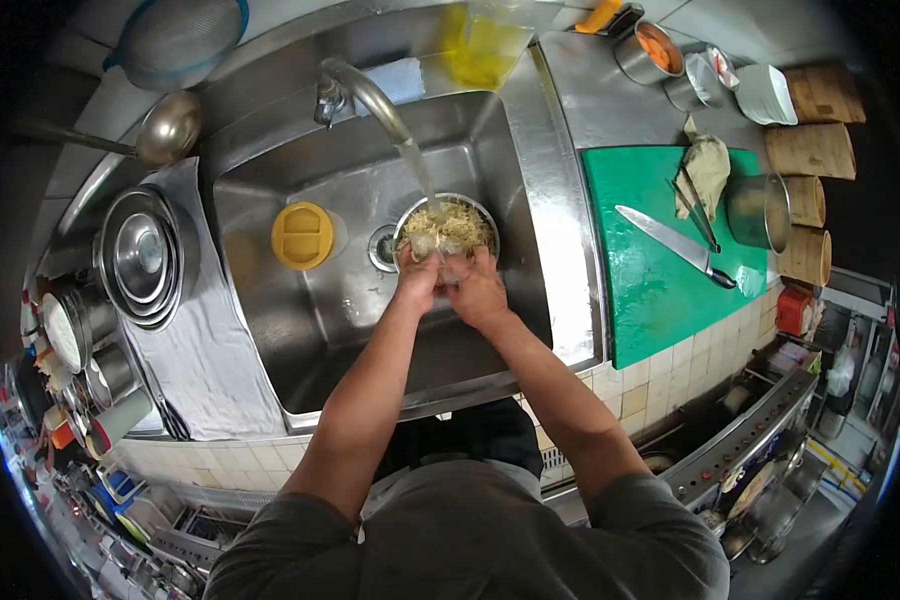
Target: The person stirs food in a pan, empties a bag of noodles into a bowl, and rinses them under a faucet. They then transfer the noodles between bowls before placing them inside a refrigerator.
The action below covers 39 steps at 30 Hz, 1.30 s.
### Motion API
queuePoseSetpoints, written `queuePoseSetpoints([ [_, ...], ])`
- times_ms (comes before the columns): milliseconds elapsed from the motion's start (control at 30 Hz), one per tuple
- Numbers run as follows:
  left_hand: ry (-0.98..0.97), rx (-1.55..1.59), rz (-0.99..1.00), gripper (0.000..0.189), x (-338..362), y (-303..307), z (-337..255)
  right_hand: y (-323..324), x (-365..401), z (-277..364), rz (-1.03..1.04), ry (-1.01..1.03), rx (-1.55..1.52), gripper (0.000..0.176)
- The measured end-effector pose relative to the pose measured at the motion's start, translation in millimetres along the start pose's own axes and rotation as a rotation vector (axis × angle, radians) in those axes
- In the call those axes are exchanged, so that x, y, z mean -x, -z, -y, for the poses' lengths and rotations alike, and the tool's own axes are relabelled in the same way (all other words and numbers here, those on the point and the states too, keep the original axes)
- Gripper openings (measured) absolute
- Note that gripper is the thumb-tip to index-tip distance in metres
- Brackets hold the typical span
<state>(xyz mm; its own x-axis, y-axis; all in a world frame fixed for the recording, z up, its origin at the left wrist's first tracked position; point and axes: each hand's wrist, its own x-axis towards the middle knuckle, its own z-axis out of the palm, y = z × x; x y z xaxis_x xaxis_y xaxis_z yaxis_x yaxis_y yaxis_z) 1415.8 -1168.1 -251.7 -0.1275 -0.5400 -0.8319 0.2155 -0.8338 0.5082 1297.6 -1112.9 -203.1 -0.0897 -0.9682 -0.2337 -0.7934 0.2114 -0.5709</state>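
A round metal bowl (490, 218) stands in the sink, filled with pale yellowish strands that look like bean sprouts (462, 216). Water runs onto them from the tap (375, 98). My left hand (419, 282) and my right hand (478, 292) meet at the bowl's near side. Their fingers curl in together over the strands, and splashing water partly hides the fingertips. Left of the bowl, in the same sink (300, 372), is a container with a yellow lid (302, 236). The sink's drain (381, 248) shows beside the bowl.
On the right, a green cutting board (642, 290) carries a knife (670, 243), tongs (698, 210), a cloth (705, 172) and a metal pot (760, 212). Nested metal bowls (142, 258) sit on a white cloth (210, 375) at left. A ladle (168, 130) and strainer (180, 40) are behind.
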Motion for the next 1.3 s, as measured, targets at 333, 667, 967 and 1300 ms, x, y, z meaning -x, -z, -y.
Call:
queuePoseSetpoints([
  [333, -0.048, -0.226, 0.230, 0.048, -24.8, 54.3, -27.2, -5.2, -21.0, -35.0, -0.070, 0.055, 0.121, 0.029],
  [667, -0.596, -0.492, -0.136, 0.023, -54.8, 40.0, 9.9, -36.5, -43.8, -29.0, -0.075, 0.096, 0.045, 0.021],
  [967, -0.748, -0.707, -0.097, 0.021, -18.8, 28.3, 8.7, -22.7, -54.9, -20.6, -0.144, 0.104, 0.078, 0.020],
  [1300, -0.741, -0.894, -0.231, 0.035, -42.9, 21.8, 10.5, -1.4, -19.7, 5.1, 0.027, 0.138, 0.174, 0.028],
])
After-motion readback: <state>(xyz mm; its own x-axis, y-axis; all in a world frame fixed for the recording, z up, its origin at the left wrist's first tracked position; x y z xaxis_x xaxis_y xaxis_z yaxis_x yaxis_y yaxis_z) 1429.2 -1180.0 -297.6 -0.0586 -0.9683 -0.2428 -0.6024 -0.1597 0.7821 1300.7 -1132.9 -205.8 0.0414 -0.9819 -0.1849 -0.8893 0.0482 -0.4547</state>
